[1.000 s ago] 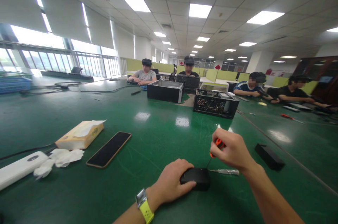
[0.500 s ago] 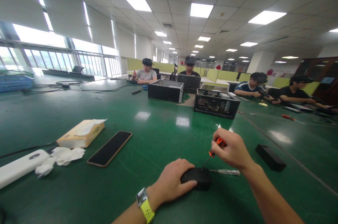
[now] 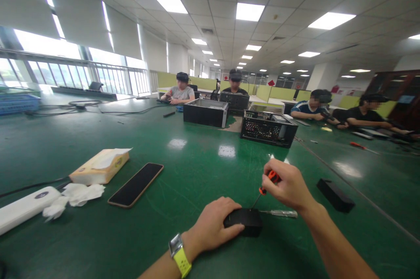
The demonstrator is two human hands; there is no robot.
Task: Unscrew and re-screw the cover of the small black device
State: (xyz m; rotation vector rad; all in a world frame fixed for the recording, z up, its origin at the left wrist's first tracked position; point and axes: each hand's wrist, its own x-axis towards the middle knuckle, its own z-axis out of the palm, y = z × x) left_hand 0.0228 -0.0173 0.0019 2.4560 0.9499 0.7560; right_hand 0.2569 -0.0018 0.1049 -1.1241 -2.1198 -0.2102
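Note:
My left hand [image 3: 213,224] lies curled over the near end of a small black device [image 3: 246,221] on the green table [image 3: 183,169], pressing it down. My right hand [image 3: 287,185] is closed round the orange-and-black handle of a small screwdriver [image 3: 267,181]. Its thin shaft slants down to the top of the black device. A second tool with a silvery shaft [image 3: 280,213] lies flat on the table just right of the device. A yellow-green watch strap shows on my left wrist.
To the left lie a phone [image 3: 136,185], a tissue box [image 3: 100,170], crumpled tissues [image 3: 77,196] and a white power bank [image 3: 22,209]. A black block [image 3: 334,194] lies at right. Two open computer cases [image 3: 267,128] stand further back. Several people sit at the far side.
The screwdriver's tilt in my right hand has shifted slightly; the view has shifted a touch. My left hand and the black device stay in place.

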